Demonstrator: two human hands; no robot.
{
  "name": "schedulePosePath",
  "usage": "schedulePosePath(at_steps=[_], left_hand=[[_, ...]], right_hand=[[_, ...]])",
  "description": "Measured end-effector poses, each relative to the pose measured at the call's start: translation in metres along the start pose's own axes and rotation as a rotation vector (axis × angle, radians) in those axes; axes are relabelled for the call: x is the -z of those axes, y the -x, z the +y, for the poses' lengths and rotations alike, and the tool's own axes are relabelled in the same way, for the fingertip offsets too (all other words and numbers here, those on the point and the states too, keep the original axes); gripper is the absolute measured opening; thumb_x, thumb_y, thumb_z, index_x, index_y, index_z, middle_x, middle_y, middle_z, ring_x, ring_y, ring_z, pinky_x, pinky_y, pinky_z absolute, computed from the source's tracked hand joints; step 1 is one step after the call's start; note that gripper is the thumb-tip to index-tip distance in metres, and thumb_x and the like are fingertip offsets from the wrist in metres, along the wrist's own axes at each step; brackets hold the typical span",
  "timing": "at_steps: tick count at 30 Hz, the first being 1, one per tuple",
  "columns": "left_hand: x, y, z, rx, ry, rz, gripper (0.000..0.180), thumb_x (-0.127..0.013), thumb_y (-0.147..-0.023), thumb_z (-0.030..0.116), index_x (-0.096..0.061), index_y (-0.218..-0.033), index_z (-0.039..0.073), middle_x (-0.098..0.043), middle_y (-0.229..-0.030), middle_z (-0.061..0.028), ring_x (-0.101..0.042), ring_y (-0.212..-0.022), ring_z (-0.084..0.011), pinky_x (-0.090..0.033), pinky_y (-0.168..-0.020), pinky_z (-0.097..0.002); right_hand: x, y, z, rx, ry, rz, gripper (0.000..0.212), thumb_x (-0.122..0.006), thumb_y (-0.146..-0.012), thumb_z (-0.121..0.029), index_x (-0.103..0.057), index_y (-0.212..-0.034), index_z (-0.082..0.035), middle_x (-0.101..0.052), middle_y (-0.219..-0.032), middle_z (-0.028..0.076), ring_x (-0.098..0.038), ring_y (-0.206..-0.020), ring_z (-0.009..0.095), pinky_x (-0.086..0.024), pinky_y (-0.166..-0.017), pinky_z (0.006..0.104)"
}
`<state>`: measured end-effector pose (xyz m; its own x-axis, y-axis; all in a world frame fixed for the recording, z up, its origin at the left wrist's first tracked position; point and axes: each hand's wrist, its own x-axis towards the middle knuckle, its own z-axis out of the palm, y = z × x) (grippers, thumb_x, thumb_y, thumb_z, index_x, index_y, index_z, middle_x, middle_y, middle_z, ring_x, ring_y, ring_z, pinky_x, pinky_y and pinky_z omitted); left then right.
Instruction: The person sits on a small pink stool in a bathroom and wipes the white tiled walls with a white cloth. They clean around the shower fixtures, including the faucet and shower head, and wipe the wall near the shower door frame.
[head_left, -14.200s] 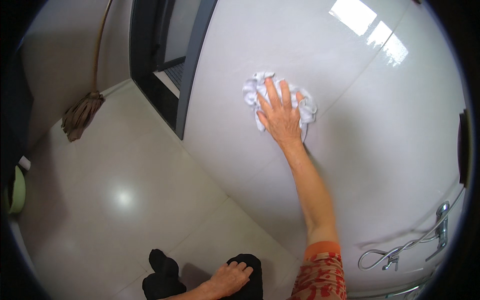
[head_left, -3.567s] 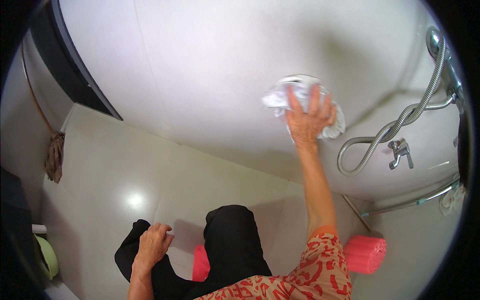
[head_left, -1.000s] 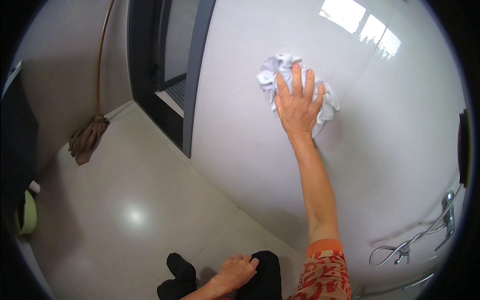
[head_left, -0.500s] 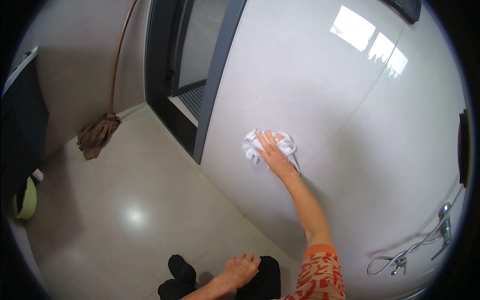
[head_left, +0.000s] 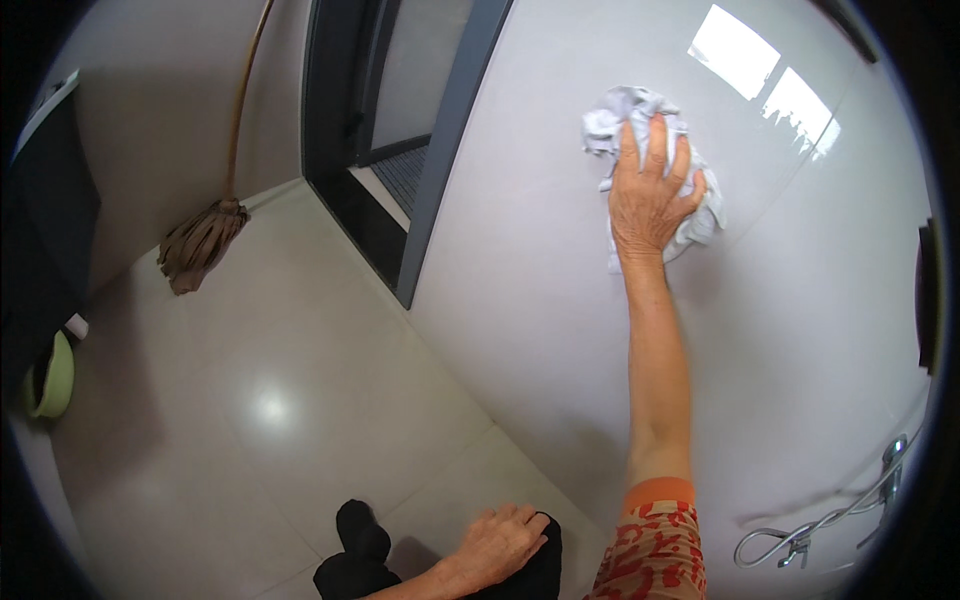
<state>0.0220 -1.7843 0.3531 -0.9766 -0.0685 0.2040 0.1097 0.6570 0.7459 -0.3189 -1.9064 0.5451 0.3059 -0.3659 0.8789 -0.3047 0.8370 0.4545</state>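
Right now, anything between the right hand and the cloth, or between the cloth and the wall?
Nothing visible. The right hand lies flat on the white cloth, pressing it against the glossy wall. The wall around the cloth is bare; the door frame is off to the left and the shower hose hangs far lower.

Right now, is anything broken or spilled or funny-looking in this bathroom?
Nothing stands out. The right hand presses a white cloth flat on the glossy wall, the left hand rests on a dark-trousered knee, and a mop leans in the corner. No spill or damage shows.
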Motion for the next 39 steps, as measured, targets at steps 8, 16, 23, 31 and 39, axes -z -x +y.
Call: schedulePosePath(at_steps=[8,16,23,31,39], left_hand=[[0.019,-0.001,0.005,0.021,0.004,-0.080,0.024,-0.064,-0.086,0.024,-0.061,-0.103,0.007,-0.060,-0.090,-0.0094,-0.061,-0.084,-0.0285,-0.049,-0.069,-0.0403],[0.015,0.010,-0.002,0.034,-0.009,0.151,0.018,-0.063,-0.083,0.012,-0.058,-0.097,0.003,-0.058,-0.087,-0.0123,-0.058,-0.083,-0.0326,-0.048,-0.067,-0.0435],[0.009,0.016,-0.010,0.069,0.031,0.078,0.019,-0.060,-0.085,0.017,-0.057,-0.100,0.005,-0.059,-0.092,-0.0153,-0.059,-0.089,-0.0335,-0.049,-0.072,-0.0460],[0.000,0.005,-0.019,0.075,-0.027,-0.136,0.026,-0.063,-0.087,0.024,-0.060,-0.106,0.007,-0.061,-0.093,-0.0106,-0.062,-0.091,-0.0303,-0.051,-0.074,-0.0435],[-0.003,0.002,-0.028,0.102,-0.092,-0.045,0.022,-0.062,-0.087,0.023,-0.059,-0.103,0.008,-0.060,-0.092,-0.0091,-0.061,-0.090,-0.0301,-0.050,-0.075,-0.0423]], right_hand=[[-0.008,0.039,-0.047,0.138,-0.157,-0.160,0.042,-0.064,-0.080,-0.018,-0.059,-0.118,-0.033,-0.046,-0.137,-0.003,-0.038,-0.125,0.025,-0.030,-0.095,0.0519],[0.001,0.132,-0.103,0.338,-0.425,-0.280,0.042,-0.069,-0.074,-0.020,-0.063,-0.114,-0.026,-0.044,-0.140,0.002,-0.037,-0.128,0.029,-0.027,-0.100,0.0560],[0.018,0.220,-0.109,0.504,-0.848,-0.638,0.044,-0.058,-0.076,0.002,-0.061,-0.116,-0.015,-0.035,-0.146,0.009,-0.027,-0.137,0.035,-0.018,-0.107,0.0618],[0.037,0.220,-0.054,0.641,-0.882,-0.827,0.043,-0.054,-0.080,0.000,-0.057,-0.120,-0.014,-0.029,-0.150,0.011,-0.023,-0.140,0.035,-0.019,-0.109,0.0610],[0.020,0.048,0.009,0.233,-0.343,-0.238,0.037,-0.065,-0.078,-0.017,-0.063,-0.115,-0.026,-0.041,-0.143,0.003,-0.037,-0.129,0.031,-0.026,-0.102,0.0548]])
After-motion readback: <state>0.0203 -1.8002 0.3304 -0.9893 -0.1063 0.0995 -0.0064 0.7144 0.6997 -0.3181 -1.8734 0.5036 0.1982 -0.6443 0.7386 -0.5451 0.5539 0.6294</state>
